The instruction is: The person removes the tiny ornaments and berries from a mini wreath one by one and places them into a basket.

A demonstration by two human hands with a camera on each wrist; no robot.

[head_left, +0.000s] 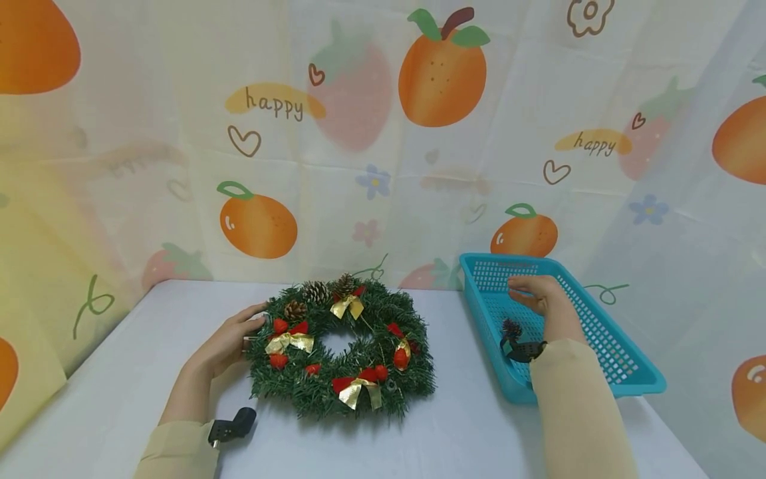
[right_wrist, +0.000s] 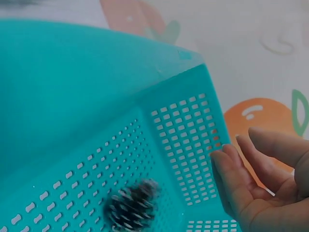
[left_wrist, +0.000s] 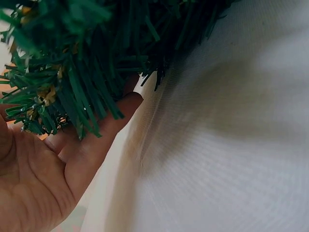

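A green wreath (head_left: 395, 386) with pinecones, red berries and gold-and-red bows lies on the white table, in the middle of the head view. My left hand (head_left: 230, 336) rests against its left edge, palm turned toward it. In the left wrist view, nearly straight fingers (left_wrist: 104, 133) reach along the underside of the green needles, partly hidden by them. Over the blue basket (head_left: 646, 382), on the right, my right hand (head_left: 535, 291) hovers with loosely bent fingers and nothing between them. A dark pinecone (right_wrist: 133, 208) sits in the basket, below that hand.
Behind the table (head_left: 449, 426) hangs a pale cloth (head_left: 419, 199) printed with oranges and strawberries. The basket's far end stands close to this cloth. A strip of white tabletop separates wreath and basket. Each wrist carries a black camera strap.
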